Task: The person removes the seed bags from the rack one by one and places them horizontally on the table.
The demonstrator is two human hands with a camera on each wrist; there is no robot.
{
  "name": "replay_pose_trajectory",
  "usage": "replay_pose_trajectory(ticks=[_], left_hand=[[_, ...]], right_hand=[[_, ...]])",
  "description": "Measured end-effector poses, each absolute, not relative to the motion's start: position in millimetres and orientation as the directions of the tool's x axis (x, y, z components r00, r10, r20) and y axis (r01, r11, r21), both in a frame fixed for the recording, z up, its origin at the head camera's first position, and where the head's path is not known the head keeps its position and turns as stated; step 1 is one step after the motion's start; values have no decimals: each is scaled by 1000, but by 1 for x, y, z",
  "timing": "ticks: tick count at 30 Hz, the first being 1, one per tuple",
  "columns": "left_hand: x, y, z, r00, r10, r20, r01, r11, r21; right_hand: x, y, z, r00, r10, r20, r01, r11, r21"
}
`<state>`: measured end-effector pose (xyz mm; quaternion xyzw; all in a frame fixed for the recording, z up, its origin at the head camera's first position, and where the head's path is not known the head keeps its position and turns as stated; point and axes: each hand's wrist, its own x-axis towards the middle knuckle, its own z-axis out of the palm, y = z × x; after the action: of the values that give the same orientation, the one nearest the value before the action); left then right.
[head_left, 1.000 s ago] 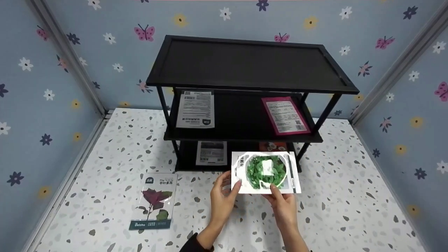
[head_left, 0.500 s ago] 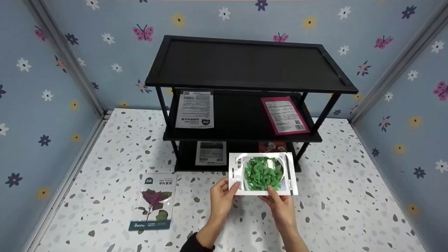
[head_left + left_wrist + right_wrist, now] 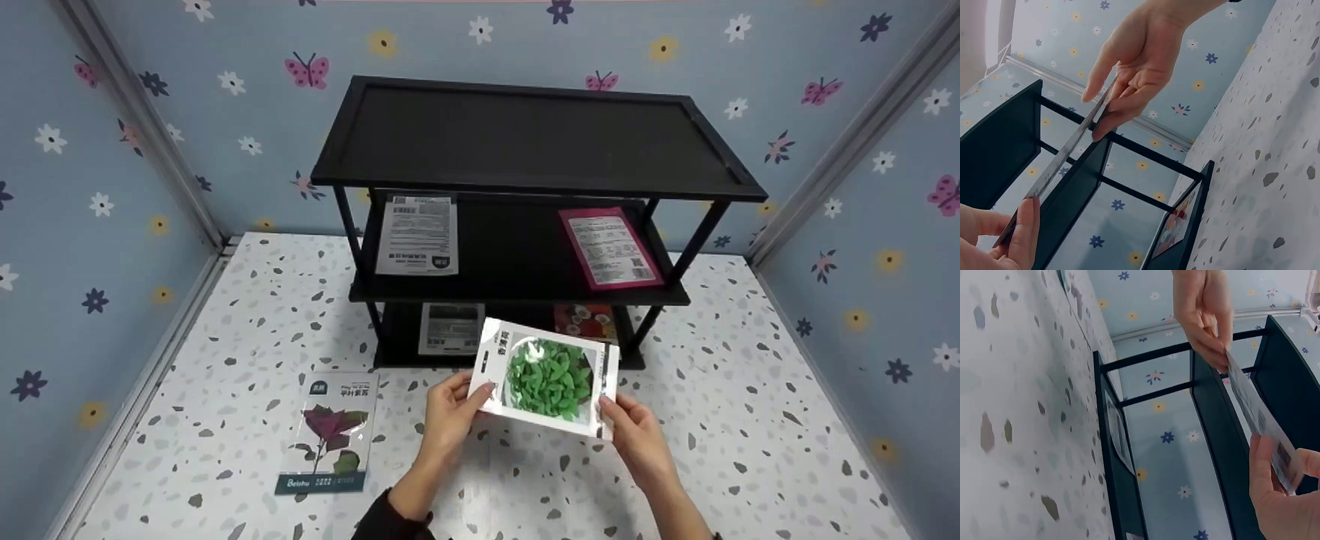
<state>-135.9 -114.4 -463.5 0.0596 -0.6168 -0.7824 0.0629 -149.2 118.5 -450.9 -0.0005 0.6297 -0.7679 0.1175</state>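
Note:
A white seed packet (image 3: 551,375) with a photo of green leaves is held up in front of the black rack, tilted with its right end lower. My left hand (image 3: 450,416) pinches its left end, thumb on the front face. At the opposite end my right hand (image 3: 641,435) grips the packet between thumb and fingers. Both wrist views show the packet nearly edge-on, with the left hand (image 3: 1002,242) and right hand (image 3: 1145,67) at its two ends. The printed back of the packet (image 3: 1261,422) shows in the right wrist view.
The three-tier black rack (image 3: 525,139) stands behind the hands. Its middle shelf bears a white packet (image 3: 417,236) and a pink-edged packet (image 3: 613,249). Lower down lie a grey-white packet (image 3: 451,330) and a red one (image 3: 585,321). A purple-leaf packet (image 3: 326,435) lies on the speckled surface.
The right hand has moved from the packet's lower edge to its right end. The packet has tilted, right end down, and shifted slightly left; the left hand has moved a little left too.

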Motion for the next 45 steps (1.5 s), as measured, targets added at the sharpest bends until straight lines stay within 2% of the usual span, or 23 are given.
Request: replay_pose_trajectory(ticks=[6, 10, 15, 19, 22, 25, 27, 29, 32, 34, 35, 39, 45], left_hand=[[-134, -124, -462, -996, -85, 1, 18, -192, 981], [-133, -126, -461, -999, -45, 4, 14, -211, 977], [-132, -123, -460, -998, -66, -15, 1, -246, 969], [-129, -112, -462, -992, -122, -41, 4, -348, 938], [-126, -98, -467, -988, -154, -28, 39, -412, 910], [-123, -83, -475, -983, -175, 48, 121, -437, 891], [-134, -71, -512, -971, -188, 146, 217, -452, 865], [-133, -64, -515, -965, -194, 176, 248, -459, 853], [-130, -57, -515, -970, -206, 131, 214, -463, 860], [-117, -58, -482, -978, -209, 26, 123, -468, 875], [-117, -57, -481, -977, -213, -2, 102, -476, 874], [-117, -59, -477, -976, -216, -37, 75, -490, 868], [-120, -73, -476, -985, -170, 41, 107, -396, 912]], right_hand=[[-157, 130, -452, -965, -213, -150, 184, -149, -972], [-159, 134, -456, -960, -255, -119, 161, -150, -976], [-158, 131, -456, -968, -228, -106, 145, -161, -976], [-155, 126, -458, -981, -180, -70, 106, -201, -974], [-152, 119, -458, -989, -131, -65, 97, -252, -963], [-149, 112, -460, -992, -95, -80, 105, -304, -947], [-148, 108, -463, -993, -79, -82, 103, -323, -941], [-147, 104, -468, -996, -67, -58, 77, -335, -939], [-148, 102, -483, -998, -64, 7, 15, -346, -938], [-158, 109, -514, -992, -96, 87, -41, -406, -913], [-159, 111, -520, -989, -101, 103, -53, -410, -911], [-165, 118, -541, -978, -135, 159, -84, -444, -892], [-152, 116, -501, -972, -215, 92, -14, -342, -940]])
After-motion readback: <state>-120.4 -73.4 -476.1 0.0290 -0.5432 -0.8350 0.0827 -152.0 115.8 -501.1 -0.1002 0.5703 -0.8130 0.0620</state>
